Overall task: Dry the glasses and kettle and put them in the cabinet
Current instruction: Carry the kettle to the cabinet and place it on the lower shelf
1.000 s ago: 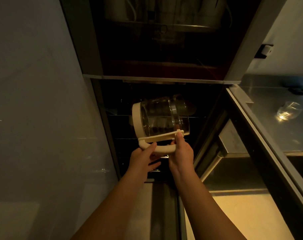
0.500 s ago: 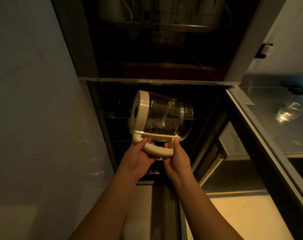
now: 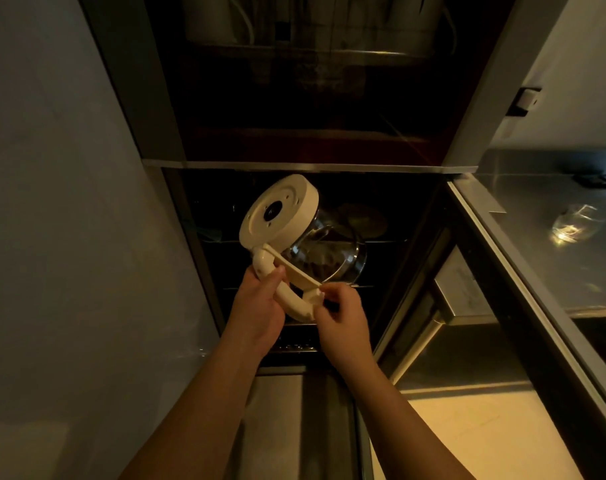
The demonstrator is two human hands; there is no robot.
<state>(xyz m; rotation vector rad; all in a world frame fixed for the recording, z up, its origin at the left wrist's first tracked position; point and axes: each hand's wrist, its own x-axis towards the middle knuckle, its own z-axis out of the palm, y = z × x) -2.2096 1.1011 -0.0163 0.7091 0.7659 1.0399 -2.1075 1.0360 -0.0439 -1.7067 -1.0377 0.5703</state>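
- The cabinet [image 3: 329, 216] is seen open and dark; wire racks are made out in the lower compartment, with a round, dim item [image 3: 362, 218] on them that cannot be identified.
- In the upper compartment [image 3: 315, 46] pale vessels are glimpsed, cut off by the top edge and too dim to name.
- The kettle [image 3: 305, 233] is held in front of the lower compartment, tipped so that its cream base is turned toward the camera and up-left and its glass body points down-right; nothing is seen inside it.
- 1 glass [image 3: 577, 225] is seen lying on the steel counter [image 3: 554, 271] at the right, well apart from the kettle.
- The handle's lower end is wrapped by the left hand [image 3: 258, 306], fingers curled round it.
- The handle's other end is pinched by the right hand [image 3: 343, 320] between thumb and fingertips.
- Compared with 0.5 s ago, the kettle has been rotated, so more of its base is shown.
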